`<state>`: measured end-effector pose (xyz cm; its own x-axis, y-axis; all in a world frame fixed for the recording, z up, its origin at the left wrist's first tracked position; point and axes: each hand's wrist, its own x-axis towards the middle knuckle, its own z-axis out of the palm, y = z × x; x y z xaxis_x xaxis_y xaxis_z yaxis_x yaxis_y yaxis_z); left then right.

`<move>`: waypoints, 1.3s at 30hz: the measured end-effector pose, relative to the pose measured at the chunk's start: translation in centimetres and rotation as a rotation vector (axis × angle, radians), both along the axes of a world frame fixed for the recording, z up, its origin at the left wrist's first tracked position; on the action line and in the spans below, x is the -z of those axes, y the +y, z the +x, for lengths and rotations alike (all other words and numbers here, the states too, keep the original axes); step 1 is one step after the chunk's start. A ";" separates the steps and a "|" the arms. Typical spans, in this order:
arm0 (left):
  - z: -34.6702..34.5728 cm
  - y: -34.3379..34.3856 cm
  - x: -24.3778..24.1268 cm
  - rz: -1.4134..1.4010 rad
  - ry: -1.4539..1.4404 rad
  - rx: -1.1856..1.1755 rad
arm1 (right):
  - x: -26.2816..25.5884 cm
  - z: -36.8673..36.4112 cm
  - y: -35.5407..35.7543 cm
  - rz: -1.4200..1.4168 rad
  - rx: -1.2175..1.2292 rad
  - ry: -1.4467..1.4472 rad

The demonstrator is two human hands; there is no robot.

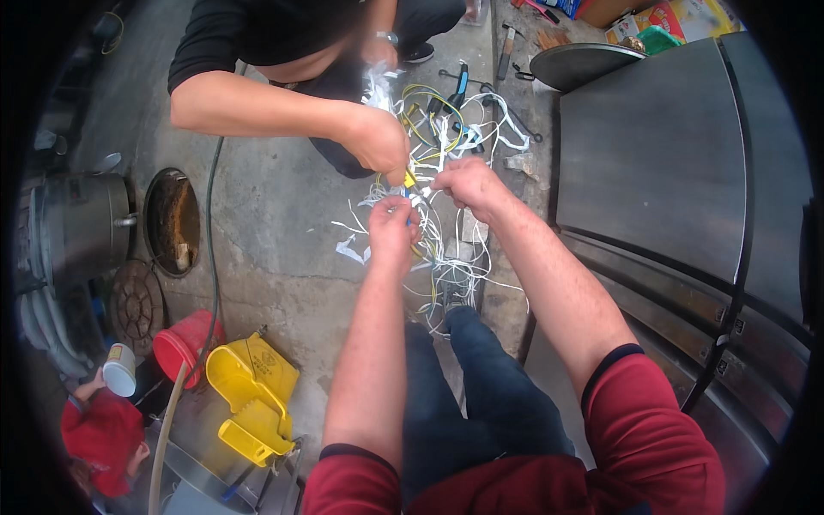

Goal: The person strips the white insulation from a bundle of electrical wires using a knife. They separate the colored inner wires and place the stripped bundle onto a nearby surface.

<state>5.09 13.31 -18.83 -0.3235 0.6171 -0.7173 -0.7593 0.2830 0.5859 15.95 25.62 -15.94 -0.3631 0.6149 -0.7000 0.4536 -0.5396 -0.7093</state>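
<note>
My left hand (391, 232) is closed around a thin blue wire (407, 192), bits of which show above and beside the fingers. Just to its right, my right hand (475, 185) pinches a white wire (426, 191) between thumb and finger. A co-worker's hand (380, 143) reaches in from above, its fingers at a small yellow piece (409, 177) close to my fingertips. What the fingers cover cannot be made out. Around and below our hands lies a tangle of white wires (444, 235), with a yellow-green wire (412, 96) looped in its upper part.
Blue-and-black pliers (461, 87) and a hammer (507, 53) lie beyond the tangle. Stainless cabinets (650, 161) flank the right. At left are an uncovered floor hole (171, 222), its round cover (137, 304), a red bucket (183, 347) and a yellow mop wringer (254, 380). Another person (106, 431) holds a white tub.
</note>
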 end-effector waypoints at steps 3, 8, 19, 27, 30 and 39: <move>-0.4 0.0 -0.1 0.014 -0.029 -0.037 | 0.2 -0.1 -0.1 -0.010 0.010 0.065; -0.2 0.1 0.1 -0.006 0.032 0.026 | 0.7 0.2 0.2 0.008 0.014 0.019; -0.3 0.6 0.2 -0.008 0.041 0.076 | 1.8 1.0 0.8 -0.063 0.071 0.048; -0.7 0.8 0.0 0.049 0.032 0.089 | 1.6 0.7 1.6 -0.080 0.112 0.075; -0.1 0.5 0.2 -0.022 0.087 0.145 | 1.6 1.1 1.2 -0.072 0.088 0.023; -0.3 0.5 0.3 -0.022 0.027 0.096 | 1.1 0.8 1.7 0.007 -0.010 -0.045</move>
<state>4.75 13.80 -19.15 -0.2834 0.6304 -0.7227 -0.7122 0.3664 0.5988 16.80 27.28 -17.04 -0.3375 0.6168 -0.7111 0.4901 -0.5298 -0.6922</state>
